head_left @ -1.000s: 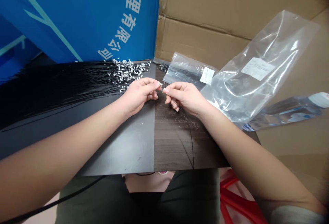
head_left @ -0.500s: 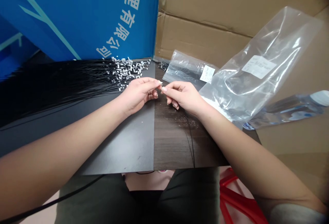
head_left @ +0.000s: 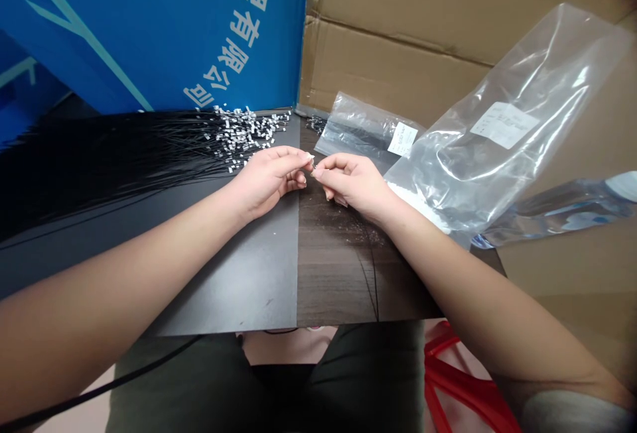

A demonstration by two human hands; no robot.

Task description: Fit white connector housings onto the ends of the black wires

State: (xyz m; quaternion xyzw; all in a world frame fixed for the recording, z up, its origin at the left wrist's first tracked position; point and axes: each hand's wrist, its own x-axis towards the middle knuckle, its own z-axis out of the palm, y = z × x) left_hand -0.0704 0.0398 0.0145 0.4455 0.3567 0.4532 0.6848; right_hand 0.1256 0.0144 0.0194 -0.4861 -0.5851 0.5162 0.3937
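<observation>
My left hand (head_left: 271, 178) is closed in a pinch around a small white connector (head_left: 310, 157), of which only a bit shows at the fingertips. Close against it, my right hand (head_left: 355, 181) pinches what looks like the tip of a thin wire, mostly covered by the fingers. Thin black wires (head_left: 375, 280) run from below that hand across the wood-grain table to its front edge. Beyond my left hand lies a heap of white connectors (head_left: 243, 129) on the ends of a thick bundle of black wires (head_left: 99, 154).
A small clear bag (head_left: 361, 131) with black wires lies behind my right hand. Beside it leans a large clear plastic bag (head_left: 497, 168) with a label. A water bottle (head_left: 562, 211) lies at the right. Blue panel (head_left: 174, 22) and cardboard (head_left: 398, 8) stand behind.
Both hands stay almost in place, fingertips together. The fingers of my right hand have curled slightly; the whole view has shifted a little.
</observation>
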